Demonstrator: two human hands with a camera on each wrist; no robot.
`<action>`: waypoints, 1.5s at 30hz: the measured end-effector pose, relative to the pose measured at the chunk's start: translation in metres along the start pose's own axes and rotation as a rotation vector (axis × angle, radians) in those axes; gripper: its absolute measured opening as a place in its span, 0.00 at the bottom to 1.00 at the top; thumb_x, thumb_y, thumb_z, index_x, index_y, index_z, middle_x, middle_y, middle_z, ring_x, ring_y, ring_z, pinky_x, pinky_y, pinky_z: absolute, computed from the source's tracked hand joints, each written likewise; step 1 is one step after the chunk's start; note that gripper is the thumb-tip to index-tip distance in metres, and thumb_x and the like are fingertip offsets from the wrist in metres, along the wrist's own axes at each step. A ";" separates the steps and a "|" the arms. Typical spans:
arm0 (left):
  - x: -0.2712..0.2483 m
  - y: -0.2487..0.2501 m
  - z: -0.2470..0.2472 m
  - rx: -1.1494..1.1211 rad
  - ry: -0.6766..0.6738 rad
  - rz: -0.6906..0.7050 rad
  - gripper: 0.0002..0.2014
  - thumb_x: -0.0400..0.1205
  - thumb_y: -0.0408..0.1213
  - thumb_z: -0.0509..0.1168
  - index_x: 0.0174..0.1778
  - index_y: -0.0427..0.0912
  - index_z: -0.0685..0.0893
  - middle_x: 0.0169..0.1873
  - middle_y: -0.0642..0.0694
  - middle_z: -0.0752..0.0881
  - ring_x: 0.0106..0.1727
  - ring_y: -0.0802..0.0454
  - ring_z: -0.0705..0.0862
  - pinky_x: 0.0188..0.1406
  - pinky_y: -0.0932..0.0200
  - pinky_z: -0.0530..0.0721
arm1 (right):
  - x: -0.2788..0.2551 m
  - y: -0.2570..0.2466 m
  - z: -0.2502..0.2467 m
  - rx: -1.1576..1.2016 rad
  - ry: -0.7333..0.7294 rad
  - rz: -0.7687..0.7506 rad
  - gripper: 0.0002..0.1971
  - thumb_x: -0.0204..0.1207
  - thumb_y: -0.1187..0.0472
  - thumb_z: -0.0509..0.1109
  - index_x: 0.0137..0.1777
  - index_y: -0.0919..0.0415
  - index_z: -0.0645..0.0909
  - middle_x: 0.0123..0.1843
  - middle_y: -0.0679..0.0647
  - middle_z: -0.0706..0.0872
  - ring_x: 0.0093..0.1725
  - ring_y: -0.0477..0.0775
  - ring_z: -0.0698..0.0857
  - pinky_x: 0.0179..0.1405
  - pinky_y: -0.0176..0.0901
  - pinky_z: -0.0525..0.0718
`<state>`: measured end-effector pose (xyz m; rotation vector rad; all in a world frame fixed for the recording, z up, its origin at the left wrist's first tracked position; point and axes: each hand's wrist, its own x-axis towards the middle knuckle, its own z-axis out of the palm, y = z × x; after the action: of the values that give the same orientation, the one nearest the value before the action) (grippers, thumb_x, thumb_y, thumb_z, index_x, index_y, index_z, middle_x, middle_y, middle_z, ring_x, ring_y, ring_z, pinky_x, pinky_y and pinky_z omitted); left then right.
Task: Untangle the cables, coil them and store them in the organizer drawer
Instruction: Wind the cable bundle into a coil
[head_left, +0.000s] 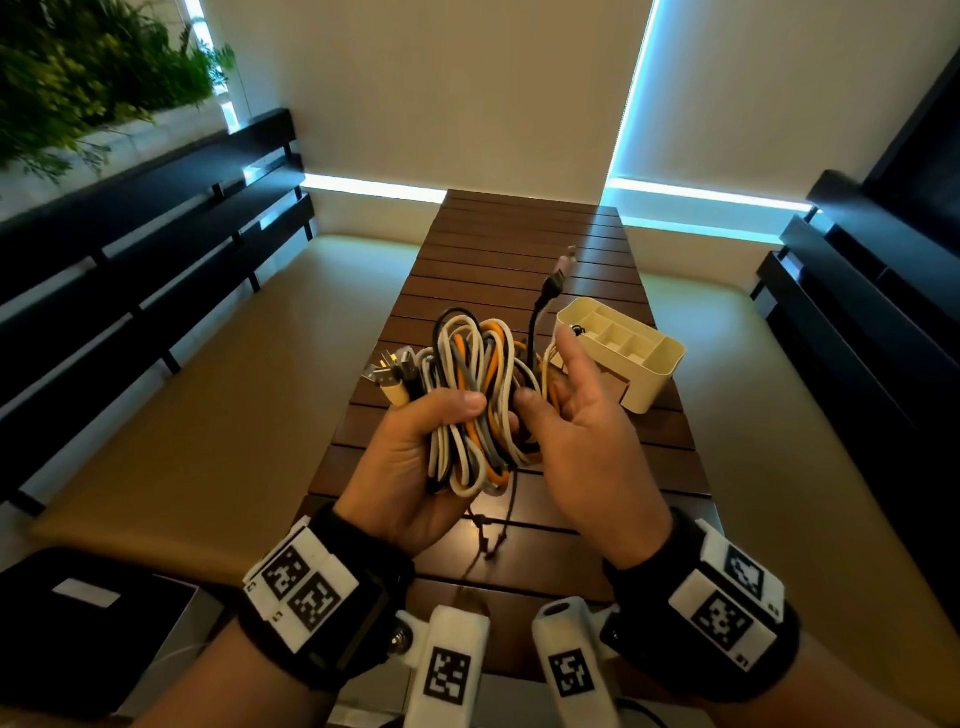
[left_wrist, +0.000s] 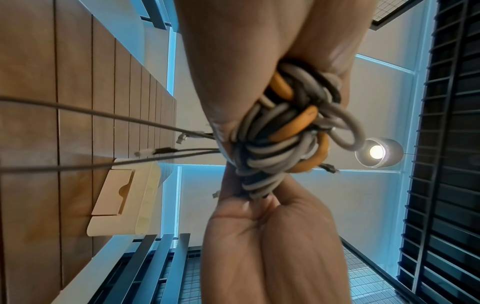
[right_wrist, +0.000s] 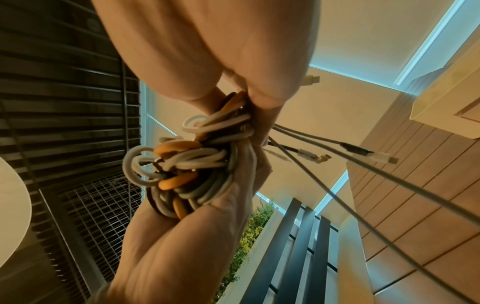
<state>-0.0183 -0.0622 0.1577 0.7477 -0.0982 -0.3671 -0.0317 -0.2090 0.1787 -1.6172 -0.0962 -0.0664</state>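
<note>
One long dark-brown slatted wooden table (head_left: 519, 249) carries a cream plastic organizer box with open compartments (head_left: 657, 364) on its right side. Above the table, the left hand (head_left: 415, 457) curls its fingers and thumb around a tangled bundle of white, orange, grey and black cables (head_left: 478, 384). The right hand (head_left: 582, 431) presses its thumb against the bundle, fingers partly extended behind it.

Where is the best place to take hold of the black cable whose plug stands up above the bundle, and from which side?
Probably pinch the black cable with the upright plug on its free stem just below the plug, coming from the right. That stretch rises clear of the tangled cable bundle, next to the right hand.
</note>
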 end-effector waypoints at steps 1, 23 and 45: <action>0.000 0.000 0.000 -0.001 -0.001 -0.002 0.23 0.71 0.34 0.71 0.63 0.32 0.84 0.41 0.37 0.88 0.42 0.42 0.88 0.48 0.48 0.82 | 0.001 -0.001 0.000 -0.009 0.002 -0.008 0.35 0.87 0.66 0.62 0.87 0.45 0.51 0.56 0.27 0.81 0.57 0.29 0.85 0.54 0.32 0.86; -0.003 0.004 0.011 0.129 -0.166 0.021 0.17 0.73 0.23 0.65 0.58 0.32 0.86 0.43 0.34 0.91 0.37 0.43 0.92 0.32 0.54 0.91 | 0.002 -0.019 -0.015 -0.315 0.166 -0.225 0.12 0.84 0.49 0.63 0.49 0.47 0.88 0.35 0.41 0.89 0.40 0.37 0.87 0.33 0.25 0.80; 0.002 -0.004 0.004 0.072 -0.071 0.013 0.21 0.70 0.33 0.69 0.60 0.34 0.86 0.46 0.35 0.88 0.39 0.44 0.88 0.43 0.49 0.85 | -0.003 -0.023 -0.012 -0.132 -0.050 -0.044 0.15 0.85 0.47 0.60 0.46 0.44 0.88 0.41 0.41 0.92 0.44 0.40 0.90 0.39 0.32 0.87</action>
<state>-0.0190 -0.0681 0.1573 0.8048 -0.1844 -0.3791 -0.0368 -0.2199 0.2018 -1.7489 -0.1687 -0.0670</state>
